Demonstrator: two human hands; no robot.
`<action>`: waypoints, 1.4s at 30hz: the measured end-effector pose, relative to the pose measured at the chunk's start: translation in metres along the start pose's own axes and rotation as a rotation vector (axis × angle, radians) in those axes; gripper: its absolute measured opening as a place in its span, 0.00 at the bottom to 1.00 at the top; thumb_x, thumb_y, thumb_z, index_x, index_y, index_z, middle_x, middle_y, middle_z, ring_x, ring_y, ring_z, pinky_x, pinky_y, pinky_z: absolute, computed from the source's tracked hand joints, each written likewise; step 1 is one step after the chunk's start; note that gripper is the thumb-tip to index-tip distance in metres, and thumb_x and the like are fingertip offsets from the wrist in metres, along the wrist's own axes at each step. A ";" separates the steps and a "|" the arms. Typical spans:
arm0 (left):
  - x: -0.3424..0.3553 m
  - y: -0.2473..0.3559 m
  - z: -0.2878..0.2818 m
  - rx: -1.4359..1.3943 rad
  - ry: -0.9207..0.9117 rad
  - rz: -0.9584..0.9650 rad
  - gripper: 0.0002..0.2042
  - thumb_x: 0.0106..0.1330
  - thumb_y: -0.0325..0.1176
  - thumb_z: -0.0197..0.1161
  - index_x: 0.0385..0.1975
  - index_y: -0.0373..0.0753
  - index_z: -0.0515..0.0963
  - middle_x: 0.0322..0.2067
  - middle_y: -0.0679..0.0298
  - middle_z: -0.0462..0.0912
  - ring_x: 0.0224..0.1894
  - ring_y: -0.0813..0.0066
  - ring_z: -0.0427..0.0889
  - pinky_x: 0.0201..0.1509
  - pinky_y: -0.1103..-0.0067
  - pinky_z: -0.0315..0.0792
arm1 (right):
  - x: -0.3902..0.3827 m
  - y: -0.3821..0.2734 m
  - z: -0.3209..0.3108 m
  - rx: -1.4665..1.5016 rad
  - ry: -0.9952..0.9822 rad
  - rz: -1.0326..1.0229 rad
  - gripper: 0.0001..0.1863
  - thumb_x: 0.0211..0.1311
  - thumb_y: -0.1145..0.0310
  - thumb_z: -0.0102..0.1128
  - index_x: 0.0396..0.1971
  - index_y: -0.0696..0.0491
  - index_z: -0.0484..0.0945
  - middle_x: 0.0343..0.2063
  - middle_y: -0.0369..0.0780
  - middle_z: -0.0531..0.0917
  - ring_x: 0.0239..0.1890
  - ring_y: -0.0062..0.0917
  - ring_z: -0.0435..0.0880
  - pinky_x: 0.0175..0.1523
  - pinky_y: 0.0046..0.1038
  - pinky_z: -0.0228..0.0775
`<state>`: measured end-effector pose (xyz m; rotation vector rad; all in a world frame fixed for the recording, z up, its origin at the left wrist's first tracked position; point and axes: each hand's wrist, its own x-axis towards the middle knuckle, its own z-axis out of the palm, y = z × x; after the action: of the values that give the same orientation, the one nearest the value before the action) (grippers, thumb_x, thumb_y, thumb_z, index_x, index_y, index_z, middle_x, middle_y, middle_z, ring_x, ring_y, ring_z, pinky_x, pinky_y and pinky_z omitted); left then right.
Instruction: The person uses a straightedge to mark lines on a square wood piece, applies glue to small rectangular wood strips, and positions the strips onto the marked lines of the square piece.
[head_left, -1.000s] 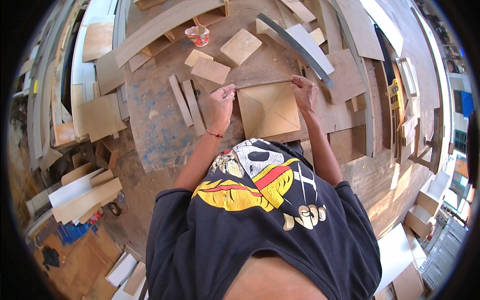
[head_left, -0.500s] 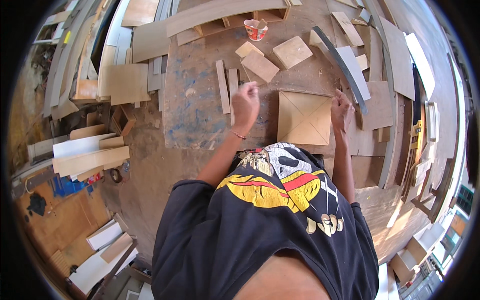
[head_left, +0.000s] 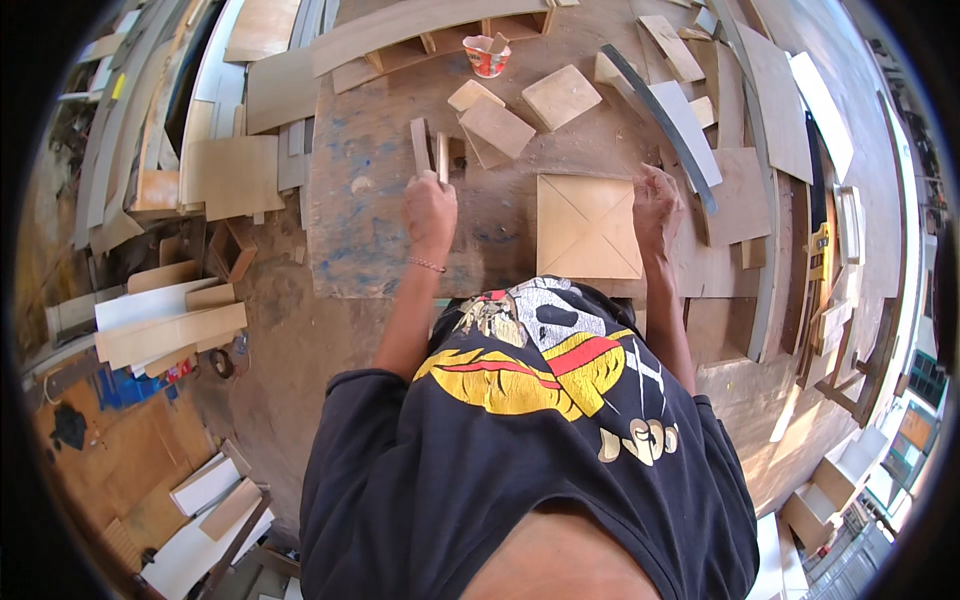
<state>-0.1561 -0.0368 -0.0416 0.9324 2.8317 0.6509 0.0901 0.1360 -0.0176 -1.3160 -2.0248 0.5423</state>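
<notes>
My left hand (head_left: 430, 212) is closed around the near ends of two narrow wooden strips (head_left: 420, 148), which point away from me. Just right of my body's middle lies a square wooden panel (head_left: 588, 228) with pencil lines crossing corner to corner. My right hand (head_left: 657, 208) is curled beside the panel's right edge, near its far corner. Its fingers are closed, and anything in them is too small or hidden to make out. Beyond the panel lie small rectangular wood blocks (head_left: 498, 127), some stacked on each other, and another block (head_left: 561, 97).
A red and white paper cup (head_left: 486, 57) with a stick in it stands at the back, before a long wooden frame (head_left: 455, 38). A dark curved strip (head_left: 665, 130) and board offcuts lie right. Stacked panels (head_left: 233, 175) fill the left side.
My left hand has moved left from beside the panel and closed on the two wooden strips, whose far ends are now lifted. My right hand stays by the panel's edge.
</notes>
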 end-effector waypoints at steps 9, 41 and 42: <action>-0.063 0.033 -0.020 -0.404 -0.242 0.059 0.07 0.51 0.30 0.60 0.24 0.33 0.78 0.22 0.52 0.80 0.27 0.58 0.80 0.33 0.70 0.73 | -0.026 0.016 -0.009 -0.006 0.075 0.077 0.11 0.52 0.72 0.60 0.37 0.57 0.79 0.38 0.44 0.80 0.41 0.35 0.78 0.46 0.31 0.70; -0.068 0.070 0.023 -0.399 -0.308 0.127 0.07 0.50 0.30 0.63 0.24 0.32 0.76 0.19 0.58 0.80 0.23 0.69 0.80 0.30 0.76 0.72 | -0.039 0.048 -0.005 0.107 -0.075 0.154 0.20 0.54 0.72 0.58 0.47 0.62 0.71 0.27 0.46 0.80 0.30 0.36 0.80 0.37 0.32 0.70; -0.069 0.070 0.022 -0.412 -0.306 0.125 0.07 0.50 0.30 0.62 0.24 0.32 0.76 0.20 0.56 0.80 0.23 0.65 0.80 0.31 0.74 0.72 | -0.039 0.049 -0.005 0.105 -0.074 0.146 0.20 0.53 0.72 0.58 0.47 0.62 0.71 0.27 0.46 0.80 0.30 0.36 0.80 0.37 0.32 0.70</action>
<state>-0.0576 -0.0181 -0.0354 1.0300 2.2684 0.9643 0.1361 0.1204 -0.0572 -1.4053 -1.9412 0.7637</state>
